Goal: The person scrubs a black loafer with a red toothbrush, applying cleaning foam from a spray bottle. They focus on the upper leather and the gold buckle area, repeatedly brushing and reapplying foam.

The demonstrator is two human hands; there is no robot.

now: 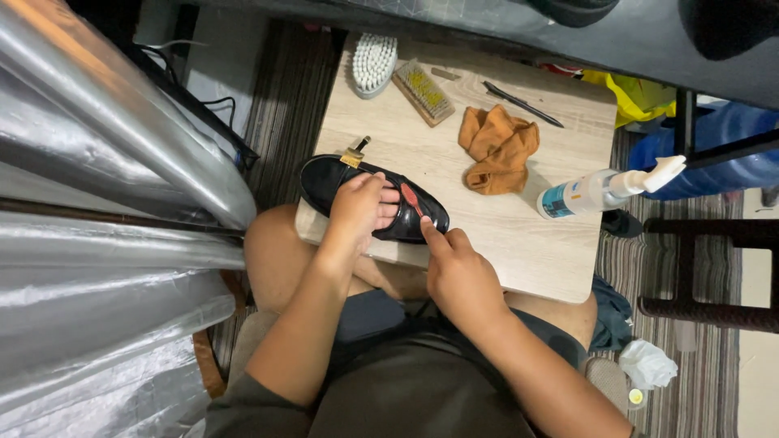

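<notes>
Glossy black shoe, orange cloth
</notes>
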